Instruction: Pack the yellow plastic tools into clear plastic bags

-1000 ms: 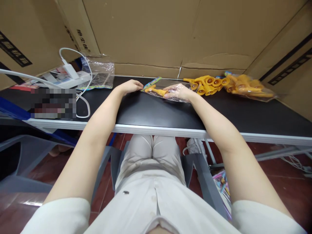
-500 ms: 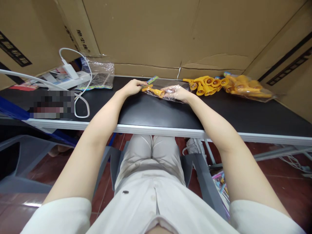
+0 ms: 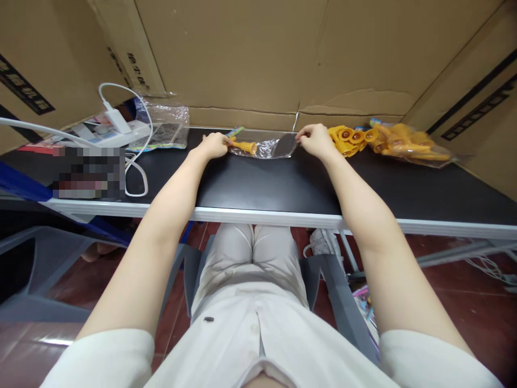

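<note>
A clear plastic bag [image 3: 270, 150] lies stretched between my hands on the black tabletop, with a colourful strip at its left end. Inside, at its left part, rests a yellow horn-shaped plastic piece [image 3: 247, 146]. My left hand [image 3: 215, 145] is closed on the bag's left end, its fingers partly hidden. At the right end, my right hand [image 3: 317, 141] pinches the bag's edge between thumb and fingers. Just beyond that hand is a pile of loose yellow horn-shaped pieces [image 3: 350, 137], partly covered by it.
A filled clear bag of yellow pieces [image 3: 412, 144] lies at the right. At the left are another clear bag [image 3: 167, 129], a white power strip [image 3: 121, 137] and a looping white cable [image 3: 146, 183]. Cardboard [image 3: 242, 59] walls in the table's back.
My right hand has come out of the bag and moved right to its edge. The bag and the yellow piece have shifted slightly left, with the bag now drawn flatter.
</note>
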The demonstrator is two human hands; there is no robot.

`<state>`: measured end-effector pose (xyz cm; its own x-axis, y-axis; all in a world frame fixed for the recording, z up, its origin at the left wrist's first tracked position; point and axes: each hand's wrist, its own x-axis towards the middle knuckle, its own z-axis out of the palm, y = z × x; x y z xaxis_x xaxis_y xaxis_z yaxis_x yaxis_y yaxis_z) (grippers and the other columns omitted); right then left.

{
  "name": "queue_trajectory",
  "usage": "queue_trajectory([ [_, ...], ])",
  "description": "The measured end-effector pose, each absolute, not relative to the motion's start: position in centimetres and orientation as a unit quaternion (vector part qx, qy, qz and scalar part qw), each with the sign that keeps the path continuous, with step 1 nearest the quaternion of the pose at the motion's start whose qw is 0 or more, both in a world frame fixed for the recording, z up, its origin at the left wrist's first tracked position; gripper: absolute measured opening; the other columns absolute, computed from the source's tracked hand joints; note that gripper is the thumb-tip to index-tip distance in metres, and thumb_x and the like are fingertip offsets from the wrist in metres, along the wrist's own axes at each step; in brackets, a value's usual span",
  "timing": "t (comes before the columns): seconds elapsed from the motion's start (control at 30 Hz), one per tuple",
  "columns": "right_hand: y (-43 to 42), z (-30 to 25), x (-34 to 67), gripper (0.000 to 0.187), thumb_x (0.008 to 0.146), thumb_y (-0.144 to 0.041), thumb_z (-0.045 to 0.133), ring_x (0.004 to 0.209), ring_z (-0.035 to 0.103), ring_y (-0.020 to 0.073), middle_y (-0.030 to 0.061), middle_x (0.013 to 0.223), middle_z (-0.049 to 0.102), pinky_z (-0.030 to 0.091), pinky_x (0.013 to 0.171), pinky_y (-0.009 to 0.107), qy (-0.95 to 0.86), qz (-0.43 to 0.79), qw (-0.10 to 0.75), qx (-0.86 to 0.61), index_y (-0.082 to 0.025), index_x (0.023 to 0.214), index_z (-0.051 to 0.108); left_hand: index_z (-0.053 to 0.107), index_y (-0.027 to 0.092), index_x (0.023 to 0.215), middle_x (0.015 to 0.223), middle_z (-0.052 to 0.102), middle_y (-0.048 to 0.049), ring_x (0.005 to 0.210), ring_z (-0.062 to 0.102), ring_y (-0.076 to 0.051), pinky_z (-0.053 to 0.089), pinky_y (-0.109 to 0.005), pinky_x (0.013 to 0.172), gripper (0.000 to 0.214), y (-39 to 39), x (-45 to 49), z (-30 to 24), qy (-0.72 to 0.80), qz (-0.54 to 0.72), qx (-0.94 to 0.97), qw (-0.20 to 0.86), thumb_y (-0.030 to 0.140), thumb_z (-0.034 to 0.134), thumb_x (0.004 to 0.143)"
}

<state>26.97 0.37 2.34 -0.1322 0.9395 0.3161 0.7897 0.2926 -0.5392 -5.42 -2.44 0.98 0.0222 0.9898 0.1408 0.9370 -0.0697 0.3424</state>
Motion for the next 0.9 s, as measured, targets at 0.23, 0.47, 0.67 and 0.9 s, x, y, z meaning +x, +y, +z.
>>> queue_trajectory([
  [0.23, 1.6, 1.5, 31.3, 0.042, 0.098, -0.023, 0.065, 0.145, 0.054, 0.0463, 0.029, 0.147, 0.064, 0.037, 0.122, 0.064, -0.687, -0.036, 0.193, -0.699, -0.005, 0.135, 0.072, 0.077, 0.021, 0.129, 0.144, 0.074, -0.0162, 0.15, 0.055, -0.04, 0.018, -0.068, 0.137, 0.052, -2.2, -6.4, 1.2, 0.732, 0.169, 0.658, 0.053, 0.018, 0.063, 0.079],
  [0.47, 1.5, 0.3, 29.3, 0.059, 0.097, -0.025, 0.071, 0.15, 0.05, 0.045, 0.0338, 0.142, 0.067, 0.027, 0.125, 0.066, -0.665, -0.11, 0.14, -0.726, 0.004, 0.147, 0.058, 0.079, 0.021, 0.127, 0.148, 0.072, -0.0145, 0.152, 0.055, -0.038, 0.02, -0.064, 0.138, 0.054, -2.6, -6.4, 1.7, 0.732, 0.156, 0.659, 0.067, 0.014, 0.061, 0.076],
  [0.67, 1.4, 1.0, 29.2, 0.045, 0.103, -0.026, 0.059, 0.141, 0.057, 0.047, 0.0343, 0.135, 0.068, 0.027, 0.125, 0.069, -0.661, -0.065, 0.176, -0.727, 0.002, 0.138, 0.065, 0.08, 0.023, 0.123, 0.143, 0.076, -0.0103, 0.144, 0.061, -0.034, 0.037, -0.051, 0.131, 0.059, -2.6, -6.8, 2.0, 0.731, 0.165, 0.656, 0.087, 0.012, 0.062, 0.069],
  [0.9, 0.7, 3.3, 30.5, 0.052, 0.089, -0.044, 0.079, 0.111, 0.072, 0.0378, 0.0175, 0.115, 0.077, 0.058, 0.103, 0.053, -0.72, 0.062, 0.32, -0.612, -0.015, 0.132, 0.076, 0.079, 0.019, 0.131, 0.145, 0.075, -0.0104, 0.142, 0.064, -0.031, 0.045, -0.04, 0.124, 0.058, -2.8, -6.6, 1.9, 0.733, 0.161, 0.655, 0.085, 0.011, 0.059, 0.076],
])
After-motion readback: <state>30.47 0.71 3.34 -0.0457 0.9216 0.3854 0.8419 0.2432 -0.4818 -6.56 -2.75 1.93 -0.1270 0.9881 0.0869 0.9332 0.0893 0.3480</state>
